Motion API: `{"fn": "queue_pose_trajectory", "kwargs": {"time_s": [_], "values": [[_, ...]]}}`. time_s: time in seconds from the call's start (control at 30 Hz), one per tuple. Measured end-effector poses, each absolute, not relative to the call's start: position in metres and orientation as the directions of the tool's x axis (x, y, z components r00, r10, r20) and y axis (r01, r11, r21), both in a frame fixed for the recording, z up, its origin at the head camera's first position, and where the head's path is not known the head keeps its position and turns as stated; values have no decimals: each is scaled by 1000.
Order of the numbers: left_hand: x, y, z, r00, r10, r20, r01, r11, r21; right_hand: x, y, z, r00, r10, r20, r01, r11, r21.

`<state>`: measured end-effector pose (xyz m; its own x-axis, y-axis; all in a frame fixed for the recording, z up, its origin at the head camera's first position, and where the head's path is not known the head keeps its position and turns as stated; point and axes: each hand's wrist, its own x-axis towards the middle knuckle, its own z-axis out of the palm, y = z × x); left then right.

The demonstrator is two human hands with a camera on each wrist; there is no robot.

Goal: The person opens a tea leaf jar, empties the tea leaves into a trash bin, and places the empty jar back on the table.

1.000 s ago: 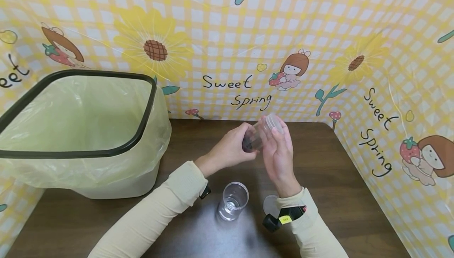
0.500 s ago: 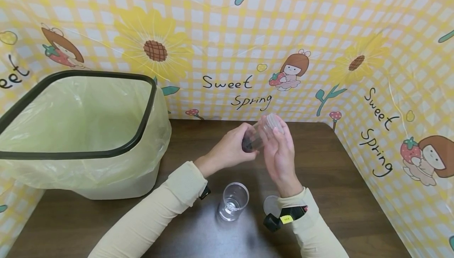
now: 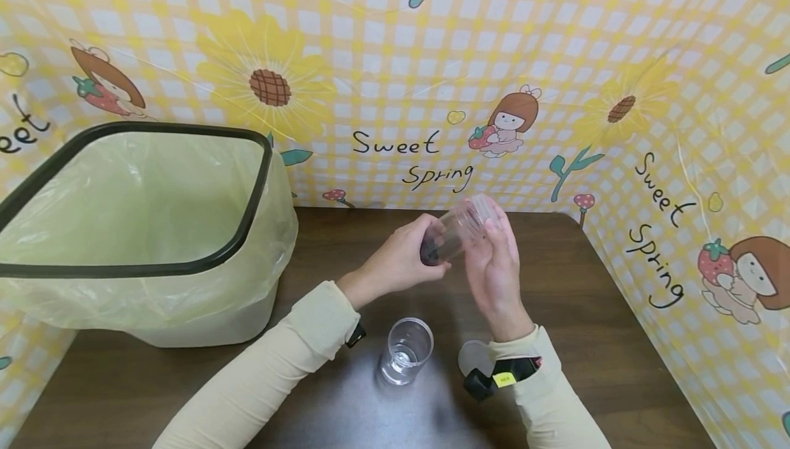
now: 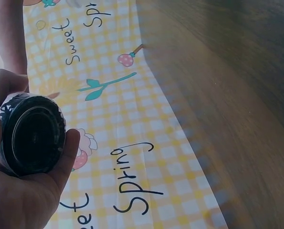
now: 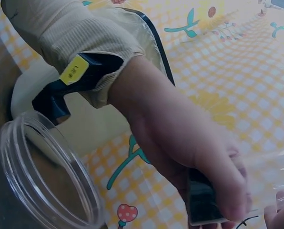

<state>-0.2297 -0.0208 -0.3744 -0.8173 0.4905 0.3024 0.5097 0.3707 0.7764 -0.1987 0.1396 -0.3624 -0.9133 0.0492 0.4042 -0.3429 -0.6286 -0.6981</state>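
My left hand (image 3: 407,253) grips the base of a clear plastic jar (image 3: 453,233), held tilted above the table with its top end up to the right. Dark contents (image 4: 35,136) fill the jar's bottom, facing the left wrist camera. At the top end, my right hand (image 3: 494,267) holds the clear lid (image 3: 486,209), thumb on the near side and fingers behind. Ridged thread rings show beside the lid. A second clear jar (image 3: 407,353), without a lid, stands upright on the table below the hands. A round clear lid (image 3: 475,356) lies flat near the right wrist.
A large bin (image 3: 262,212) with a black rim and a pale yellow liner stands on the left of the dark wooden table (image 3: 555,284). A yellow checked cloth (image 3: 382,58) covers the walls behind and to the right.
My right hand has shifted slightly right along with the lid, and more of the jar's ridged neck shows. The left hand keeps its grip on the base in the same place.
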Motion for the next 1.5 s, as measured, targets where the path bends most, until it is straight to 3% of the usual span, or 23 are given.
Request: {"fn": "queue_pose_trajectory", "kwargs": {"time_s": [0.67, 0.83, 1.17, 1.5], "values": [[-234, -39, -378, -842, 433, 322, 490, 363, 793, -195, 168, -359, -930, 188, 315, -352, -701, -621], [-234, -41, -380, -849, 418, 323, 479, 353, 804, -193, 176, -364, -935, 221, 278, -352, -675, -649], [-233, -50, -390, -855, 388, 344, 482, 354, 801, -189, 194, -376, -939, 198, 282, -345, -556, -756], [-231, -61, -399, -873, 350, 341, 463, 374, 803, -181, 213, -391, -952, 174, 251, -285, -209, -935]]}}
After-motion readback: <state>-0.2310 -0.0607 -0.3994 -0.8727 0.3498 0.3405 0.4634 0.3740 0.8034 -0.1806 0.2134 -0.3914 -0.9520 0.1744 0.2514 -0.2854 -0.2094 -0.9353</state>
